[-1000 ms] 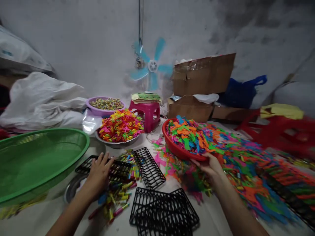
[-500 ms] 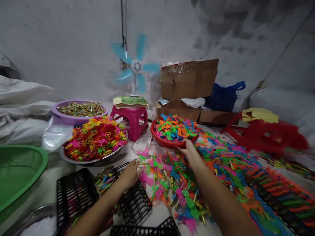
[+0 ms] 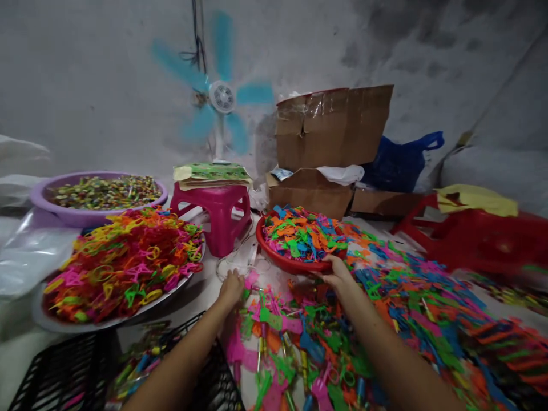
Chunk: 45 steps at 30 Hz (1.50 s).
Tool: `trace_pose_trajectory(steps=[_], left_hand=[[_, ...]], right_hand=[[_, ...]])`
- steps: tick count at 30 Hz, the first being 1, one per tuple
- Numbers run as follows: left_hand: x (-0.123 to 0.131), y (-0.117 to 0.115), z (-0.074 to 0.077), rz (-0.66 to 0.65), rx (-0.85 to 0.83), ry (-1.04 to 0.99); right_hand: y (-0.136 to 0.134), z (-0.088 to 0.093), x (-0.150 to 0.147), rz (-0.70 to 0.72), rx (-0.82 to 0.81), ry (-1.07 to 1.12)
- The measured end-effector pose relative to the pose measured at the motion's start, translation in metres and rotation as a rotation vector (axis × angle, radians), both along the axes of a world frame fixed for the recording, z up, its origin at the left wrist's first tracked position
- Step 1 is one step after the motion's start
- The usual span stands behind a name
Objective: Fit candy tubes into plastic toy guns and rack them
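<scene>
My right hand (image 3: 336,274) grips the near rim of a red basin (image 3: 295,266), thumb on top. The basin is heaped with small flat plastic pieces (image 3: 306,231) in orange, green, blue and pink. My left hand (image 3: 232,290) is low at the left edge of a loose pile of bright plastic toy parts (image 3: 278,342), back of the hand up and fingers bent forward. It appears to hold nothing, though the fingertips are partly hidden. Thin shiny tubes lie among the pile's pink, green and orange parts.
To the left, a metal bowl (image 3: 128,317) bears tangled colourful parts, behind it a purple basin (image 3: 165,197). Black crates (image 3: 64,371) lie near my left arm. A pink stool (image 3: 218,220), a spinning fan (image 3: 222,97), cardboard boxes (image 3: 329,128) and a red stool (image 3: 479,237) stand behind.
My view has moved closer to the basin and pile. My right hand stays on the basin's rim. My left hand has shifted slightly forward along the pile's left edge.
</scene>
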<state>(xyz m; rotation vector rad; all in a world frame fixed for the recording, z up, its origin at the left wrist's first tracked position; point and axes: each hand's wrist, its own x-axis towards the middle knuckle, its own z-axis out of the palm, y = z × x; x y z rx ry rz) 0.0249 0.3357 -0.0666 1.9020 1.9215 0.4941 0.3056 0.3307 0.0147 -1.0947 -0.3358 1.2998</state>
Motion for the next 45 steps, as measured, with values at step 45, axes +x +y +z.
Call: trace_pose_trajectory(steps=[45], left_hand=[[-0.059, -0.406, 0.003, -0.598, 0.264, 0.192]], right_hand=[[-0.196, -0.048, -0.062, 0.483, 0.443, -1.451]])
